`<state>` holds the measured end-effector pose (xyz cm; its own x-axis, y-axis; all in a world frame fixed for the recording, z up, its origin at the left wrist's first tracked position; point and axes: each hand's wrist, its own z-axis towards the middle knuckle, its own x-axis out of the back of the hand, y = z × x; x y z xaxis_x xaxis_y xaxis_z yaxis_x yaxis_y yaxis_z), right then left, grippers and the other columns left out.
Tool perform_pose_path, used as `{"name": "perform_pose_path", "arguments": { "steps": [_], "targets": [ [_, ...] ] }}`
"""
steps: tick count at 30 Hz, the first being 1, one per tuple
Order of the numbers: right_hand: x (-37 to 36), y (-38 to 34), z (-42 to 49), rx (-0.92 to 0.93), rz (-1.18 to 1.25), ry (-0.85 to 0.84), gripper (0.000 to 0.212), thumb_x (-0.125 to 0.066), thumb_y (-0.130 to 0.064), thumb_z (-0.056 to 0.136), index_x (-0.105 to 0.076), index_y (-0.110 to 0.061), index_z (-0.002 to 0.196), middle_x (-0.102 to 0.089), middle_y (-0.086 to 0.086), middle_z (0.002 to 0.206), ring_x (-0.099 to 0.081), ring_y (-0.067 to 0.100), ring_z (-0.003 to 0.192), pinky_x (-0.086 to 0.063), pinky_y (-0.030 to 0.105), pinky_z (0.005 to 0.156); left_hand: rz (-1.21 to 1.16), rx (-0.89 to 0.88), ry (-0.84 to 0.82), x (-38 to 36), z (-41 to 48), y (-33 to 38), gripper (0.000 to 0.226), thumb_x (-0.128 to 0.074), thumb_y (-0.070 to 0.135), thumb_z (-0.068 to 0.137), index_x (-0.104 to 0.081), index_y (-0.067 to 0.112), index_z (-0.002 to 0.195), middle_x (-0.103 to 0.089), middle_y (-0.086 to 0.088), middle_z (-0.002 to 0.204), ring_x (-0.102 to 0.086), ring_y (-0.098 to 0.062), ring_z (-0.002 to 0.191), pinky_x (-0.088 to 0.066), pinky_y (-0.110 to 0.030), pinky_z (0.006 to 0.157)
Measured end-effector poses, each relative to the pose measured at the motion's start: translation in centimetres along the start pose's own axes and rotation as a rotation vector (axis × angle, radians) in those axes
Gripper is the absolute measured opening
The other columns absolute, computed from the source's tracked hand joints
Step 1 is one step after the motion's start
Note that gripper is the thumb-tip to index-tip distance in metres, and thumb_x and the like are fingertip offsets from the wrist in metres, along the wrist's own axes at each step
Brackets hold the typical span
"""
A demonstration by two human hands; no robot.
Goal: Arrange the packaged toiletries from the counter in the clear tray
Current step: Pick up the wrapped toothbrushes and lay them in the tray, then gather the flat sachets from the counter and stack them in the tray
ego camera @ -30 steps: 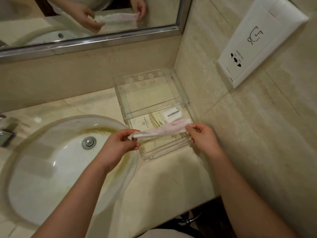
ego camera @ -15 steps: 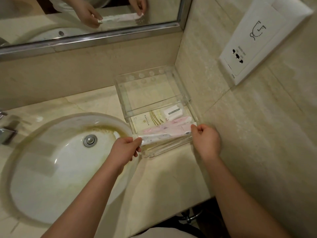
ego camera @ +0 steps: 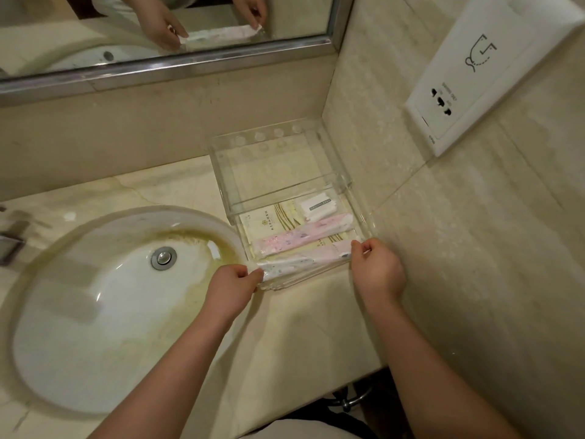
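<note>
A clear acrylic tray (ego camera: 343, 180) stands in the counter's back right corner, against the side wall. Its front section holds a cream sachet with gold stripes (ego camera: 269, 218), a small white packet (ego camera: 318, 205) and a long pink wrapped packet (ego camera: 300, 237) lying slantwise. A second long pink and white packet (ego camera: 304, 259) lies along the tray's front edge. My left hand (ego camera: 229, 288) pinches its left end and my right hand (ego camera: 376, 270) pinches its right end.
A stained white oval sink (ego camera: 104, 312) with a metal drain (ego camera: 163, 257) fills the counter's left part, right beside the tray. A mirror (ego camera: 164, 30) runs along the back wall. A white socket plate (ego camera: 481, 68) sits on the right wall. A tap part (ego camera: 9, 245) shows at far left.
Both hands have lowered the long pink packet from above the tray down to its front edge, in front of the other pink packet.
</note>
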<state>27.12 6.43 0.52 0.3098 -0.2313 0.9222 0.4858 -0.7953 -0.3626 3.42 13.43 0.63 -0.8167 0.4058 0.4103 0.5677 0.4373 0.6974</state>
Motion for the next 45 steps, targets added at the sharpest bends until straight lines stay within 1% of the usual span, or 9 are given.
{"name": "perform_pose_path", "arguments": {
  "steps": [8, 13, 18, 20, 23, 25, 28, 34, 45],
  "targets": [
    [-1.4, -1.2, 1.3, -0.032, -0.033, 0.065, 0.023, -0.055, -0.043, 0.092, -0.065, -0.021, 0.093, -0.072, 0.007, 0.089, -0.067, 0.034, 0.083, -0.040, 0.031, 0.062, 0.413, -0.096, 0.123, -0.7, 0.4, 1.7, 0.043, -0.058, 0.033, 0.085, -0.043, 0.015, 0.049, -0.050, -0.015, 0.052, -0.041, -0.023, 0.046, -0.029, -0.028, 0.049],
    [-2.0, -1.4, 1.6, -0.037, 0.026, 0.130, 0.020, -0.058, -0.039, 0.092, -0.063, -0.022, 0.100, -0.074, 0.008, 0.090, -0.067, 0.034, 0.084, -0.036, 0.030, 0.061, 0.638, -0.138, 0.189, -1.6, 0.4, 2.3, 0.037, -0.060, 0.044, 0.085, -0.060, 0.016, 0.061, -0.060, 0.002, 0.058, -0.056, -0.018, 0.058, -0.036, -0.024, 0.049],
    [-2.1, -1.2, 0.7, 0.068, 0.084, 0.151, 0.026, -0.061, -0.029, 0.087, -0.059, -0.022, 0.113, -0.071, 0.005, 0.092, -0.066, 0.031, 0.085, -0.046, 0.035, 0.066, 0.574, -0.299, 0.307, -1.8, -0.1, 1.3, 0.023, -0.060, 0.037, 0.086, -0.053, 0.017, 0.077, -0.057, 0.003, 0.075, -0.053, -0.020, 0.065, -0.037, -0.030, 0.051],
    [-2.3, -0.8, -0.5, 0.281, 0.091, 0.150, 0.029, -0.062, -0.019, 0.084, -0.063, -0.018, 0.113, -0.066, 0.005, 0.098, -0.061, 0.028, 0.090, -0.047, 0.037, 0.074, 0.554, -0.555, 0.329, -2.2, -0.6, 0.7, 0.014, -0.057, 0.026, 0.086, -0.056, 0.013, 0.090, -0.058, -0.003, 0.089, -0.056, -0.025, 0.079, -0.042, -0.034, 0.059],
    [-3.3, -0.6, -2.3, 0.483, -0.005, 0.079, 0.034, -0.060, -0.019, 0.086, -0.065, -0.018, 0.120, -0.063, 0.007, 0.118, -0.054, 0.029, 0.111, -0.045, 0.042, 0.092, 0.788, -0.743, 0.147, -3.7, -1.4, -0.1, 0.051, -0.053, 0.035, 0.088, -0.050, 0.008, 0.132, -0.049, -0.014, 0.140, -0.042, -0.037, 0.133, -0.042, -0.046, 0.101],
    [-3.8, -0.8, -3.1, 0.486, -0.100, -0.001, 0.040, -0.052, -0.027, 0.093, -0.058, -0.019, 0.132, -0.056, 0.007, 0.138, -0.045, 0.028, 0.131, -0.038, 0.045, 0.105, 0.912, -0.655, -0.009, -4.6, -1.7, -0.6, 0.072, -0.042, 0.048, 0.094, -0.023, 0.010, 0.151, -0.016, -0.011, 0.162, -0.007, -0.033, 0.150, -0.015, -0.049, 0.119],
    [-3.7, -1.2, -3.6, 0.477, -0.189, -0.105, 0.046, -0.038, -0.033, 0.100, -0.046, -0.021, 0.143, -0.041, 0.005, 0.154, -0.026, 0.026, 0.146, -0.024, 0.046, 0.116, 0.985, -0.629, -0.043, -5.0, -1.6, -0.8, 0.078, -0.035, 0.054, 0.095, -0.007, 0.011, 0.154, -0.001, -0.011, 0.164, 0.007, -0.030, 0.150, 0.000, -0.049, 0.120],
    [-3.3, -4.3, -6.4, 0.545, -0.061, -0.162, 0.050, -0.038, -0.031, 0.097, -0.048, -0.015, 0.143, -0.043, 0.012, 0.152, -0.026, 0.029, 0.146, -0.022, 0.042, 0.119, 0.802, -0.653, 0.047, -2.1, -3.1, -0.7, 0.070, -0.040, 0.043, 0.095, -0.016, 0.013, 0.153, -0.014, -0.010, 0.163, -0.002, -0.029, 0.150, -0.009, -0.048, 0.120],
    [-8.4, -17.9, -21.6, 1.103, 0.115, -0.610, 0.047, -0.052, -0.025, 0.097, -0.047, -0.010, 0.141, -0.054, 0.012, 0.141, -0.048, 0.031, 0.130, -0.038, 0.041, 0.105, 0.440, -0.118, 0.598, 15.1, -12.1, -14.3, 0.054, -0.049, 0.018, 0.093, -0.037, 0.006, 0.144, -0.046, -0.011, 0.144, -0.036, -0.033, 0.137, -0.032, -0.040, 0.109]
  ]
}}
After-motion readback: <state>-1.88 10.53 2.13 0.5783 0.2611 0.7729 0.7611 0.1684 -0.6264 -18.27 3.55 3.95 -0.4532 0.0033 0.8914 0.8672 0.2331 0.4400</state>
